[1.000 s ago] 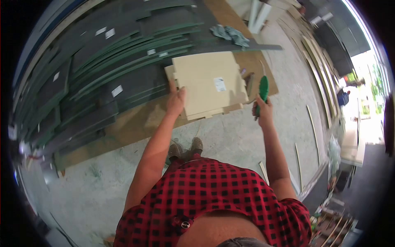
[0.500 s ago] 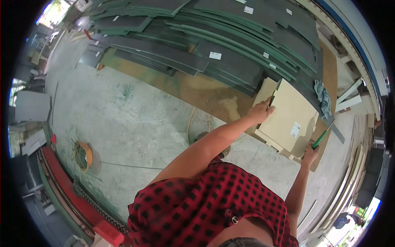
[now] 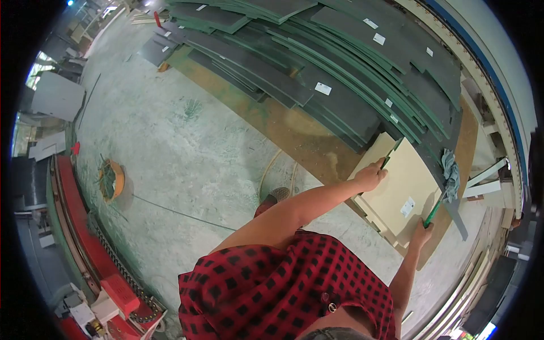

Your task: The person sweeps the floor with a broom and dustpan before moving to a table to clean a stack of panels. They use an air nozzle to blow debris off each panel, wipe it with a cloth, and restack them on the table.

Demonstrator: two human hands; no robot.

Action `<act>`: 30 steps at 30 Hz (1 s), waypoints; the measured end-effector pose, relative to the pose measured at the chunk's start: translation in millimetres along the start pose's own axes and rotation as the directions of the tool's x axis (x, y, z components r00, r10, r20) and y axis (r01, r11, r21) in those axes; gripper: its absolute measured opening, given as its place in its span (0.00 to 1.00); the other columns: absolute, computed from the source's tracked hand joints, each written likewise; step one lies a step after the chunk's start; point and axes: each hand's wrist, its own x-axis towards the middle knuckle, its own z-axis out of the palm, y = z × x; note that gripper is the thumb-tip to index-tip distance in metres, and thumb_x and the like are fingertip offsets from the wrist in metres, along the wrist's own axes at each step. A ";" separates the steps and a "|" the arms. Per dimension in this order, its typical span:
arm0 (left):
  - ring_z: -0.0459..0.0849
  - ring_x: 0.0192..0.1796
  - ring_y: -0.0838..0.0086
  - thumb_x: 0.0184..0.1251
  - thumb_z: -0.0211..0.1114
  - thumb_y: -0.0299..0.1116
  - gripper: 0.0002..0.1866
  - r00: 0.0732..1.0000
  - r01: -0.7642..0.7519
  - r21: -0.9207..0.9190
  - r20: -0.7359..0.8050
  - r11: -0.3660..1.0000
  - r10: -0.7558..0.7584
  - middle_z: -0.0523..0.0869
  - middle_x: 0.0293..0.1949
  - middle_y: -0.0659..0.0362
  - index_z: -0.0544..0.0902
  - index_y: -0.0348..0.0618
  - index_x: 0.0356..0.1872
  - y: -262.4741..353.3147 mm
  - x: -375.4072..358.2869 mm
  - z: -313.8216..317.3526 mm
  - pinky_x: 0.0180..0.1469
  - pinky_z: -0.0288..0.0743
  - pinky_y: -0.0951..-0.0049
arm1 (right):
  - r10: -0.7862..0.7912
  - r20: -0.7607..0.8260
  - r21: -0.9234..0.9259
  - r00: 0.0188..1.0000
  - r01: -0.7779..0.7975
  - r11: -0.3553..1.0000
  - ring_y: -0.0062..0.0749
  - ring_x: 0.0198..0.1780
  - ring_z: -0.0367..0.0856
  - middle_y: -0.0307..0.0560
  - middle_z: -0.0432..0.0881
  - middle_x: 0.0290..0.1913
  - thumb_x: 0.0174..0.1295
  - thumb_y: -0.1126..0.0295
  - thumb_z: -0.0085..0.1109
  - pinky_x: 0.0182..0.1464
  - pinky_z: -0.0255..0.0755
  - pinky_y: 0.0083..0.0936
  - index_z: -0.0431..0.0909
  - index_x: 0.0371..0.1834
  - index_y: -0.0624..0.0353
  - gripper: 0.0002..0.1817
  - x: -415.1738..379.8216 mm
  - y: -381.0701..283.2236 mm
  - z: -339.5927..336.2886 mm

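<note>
Cream panels [image 3: 399,190] lie stacked in front of me, the top one bearing a white label [image 3: 407,207]. My left hand [image 3: 371,174] is closed at the upper left edge of the top panel, with a small dark green piece [image 3: 386,162] showing at its fingers. At the panel's lower right edge, my right hand [image 3: 421,233] is wrapped round a green-handled tool [image 3: 432,214]. The tool points up and away along that edge; its exact kind I cannot tell.
Dark grey, green-edged boards [image 3: 351,107] lie in stacks beyond the cream panels. A crumpled grey-blue cloth [image 3: 450,174] is at the right. Brown sheeting [image 3: 306,147] lies under the stacks. An orange round container [image 3: 111,180] and a red machine rail [image 3: 79,221] are at the left.
The view has shifted, so the boards and panels sit lower and mostly further right. My right hand has drawn the green-handled tool back toward me, closer to the panel edge. My left hand stays at its edge.
</note>
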 end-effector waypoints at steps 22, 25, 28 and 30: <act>0.75 0.55 0.48 0.69 0.46 0.57 0.35 0.999 0.013 -0.079 0.053 0.997 -0.008 0.76 0.53 0.39 0.60 0.42 0.67 8.6 -4.1 -11.7 0.57 0.67 0.59 | 0.026 -0.069 -0.267 0.997 -0.044 0.963 0.60 0.45 0.77 0.63 0.79 0.42 0.56 0.58 0.57 0.44 0.70 0.45 0.69 0.54 0.60 0.25 2.0 21.4 9.6; 0.77 0.54 0.52 0.69 0.48 0.56 0.34 0.990 0.090 -0.103 0.122 0.991 -0.077 0.78 0.51 0.41 0.61 0.41 0.66 12.8 -4.1 -15.8 0.56 0.68 0.62 | 0.043 -0.160 -0.245 0.986 -0.082 0.966 0.62 0.42 0.77 0.63 0.79 0.35 0.55 0.57 0.58 0.41 0.69 0.49 0.71 0.44 0.57 0.19 -4.4 12.3 14.0; 0.78 0.51 0.52 0.68 0.49 0.55 0.32 0.998 0.014 -0.050 0.061 0.999 -0.011 0.79 0.48 0.41 0.64 0.42 0.65 -1.9 -1.0 -8.7 0.54 0.69 0.61 | 0.128 -0.137 -0.293 0.982 -0.164 0.942 0.60 0.42 0.78 0.62 0.80 0.37 0.56 0.55 0.55 0.42 0.70 0.50 0.70 0.49 0.55 0.21 -9.3 -0.4 11.1; 0.77 0.53 0.48 0.68 0.48 0.56 0.32 0.999 0.006 -0.056 0.052 0.998 -0.003 0.78 0.49 0.39 0.65 0.42 0.64 -7.0 2.6 -6.4 0.54 0.69 0.58 | 0.168 -0.140 -0.297 0.976 -0.204 0.933 0.58 0.41 0.79 0.60 0.80 0.38 0.56 0.57 0.54 0.43 0.71 0.49 0.69 0.48 0.54 0.19 -14.9 -19.9 6.5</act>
